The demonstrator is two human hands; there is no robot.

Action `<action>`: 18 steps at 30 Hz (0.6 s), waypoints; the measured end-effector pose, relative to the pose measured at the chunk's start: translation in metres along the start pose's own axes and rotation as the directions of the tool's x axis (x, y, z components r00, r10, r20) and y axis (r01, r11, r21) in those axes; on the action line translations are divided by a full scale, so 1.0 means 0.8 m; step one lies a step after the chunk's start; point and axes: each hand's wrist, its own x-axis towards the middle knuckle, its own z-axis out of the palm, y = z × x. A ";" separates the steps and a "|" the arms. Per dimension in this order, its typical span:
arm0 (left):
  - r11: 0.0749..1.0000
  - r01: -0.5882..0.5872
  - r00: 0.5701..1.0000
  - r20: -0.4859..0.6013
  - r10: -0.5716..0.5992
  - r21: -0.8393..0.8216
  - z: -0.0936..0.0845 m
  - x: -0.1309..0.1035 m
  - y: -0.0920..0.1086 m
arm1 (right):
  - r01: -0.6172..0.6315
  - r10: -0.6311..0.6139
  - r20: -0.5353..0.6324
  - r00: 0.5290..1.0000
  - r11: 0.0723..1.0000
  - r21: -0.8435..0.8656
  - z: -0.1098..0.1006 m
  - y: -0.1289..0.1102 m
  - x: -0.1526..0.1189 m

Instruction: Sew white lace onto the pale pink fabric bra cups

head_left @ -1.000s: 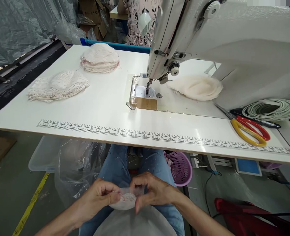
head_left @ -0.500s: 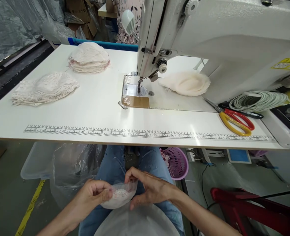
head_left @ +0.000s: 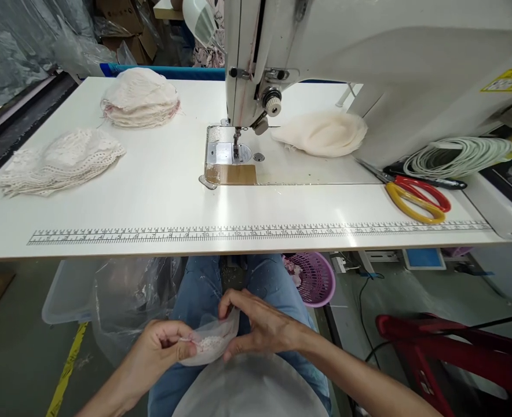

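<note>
Above my lap I hold a small piece of sheer white fabric (head_left: 216, 337) with a lace patch on it. My left hand (head_left: 167, 347) pinches its left end between thumb and fingers. At the other end, my right hand (head_left: 260, 330) has its curled fingers on the upper edge, while the thumb sits lower, near the bottom edge. Part of the fabric's right side is hidden behind those fingers. Both hands are below the front edge of the sewing table (head_left: 160, 202), in front of the sewing machine (head_left: 242, 63).
Two stacks of white fabric pieces, one lace-edged (head_left: 60, 162) and one rounder (head_left: 141, 98), lie on the left. Cream pieces (head_left: 325, 134) rest under the machine arm. Scissors (head_left: 416, 200) and a coiled cord (head_left: 456, 157) lie right. A purple basket (head_left: 321, 281) stands below.
The view has shifted slightly, so the table and machine appear further left. The fabric's right end is tilted up a little more; both hands keep nearly the same hold.
</note>
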 end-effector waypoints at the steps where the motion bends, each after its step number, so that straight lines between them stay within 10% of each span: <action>1: 1.000 0.002 1.000 0.007 -0.002 0.000 0.000 0.000 0.000 | -0.014 0.014 -0.014 1.000 1.000 0.015 -0.002 -0.002 -0.002; 18: 0.996 -0.051 0.994 -0.097 0.045 -0.069 -0.006 0.000 0.018 | 0.237 -0.231 -0.059 0.971 0.904 0.355 -0.009 0.003 0.005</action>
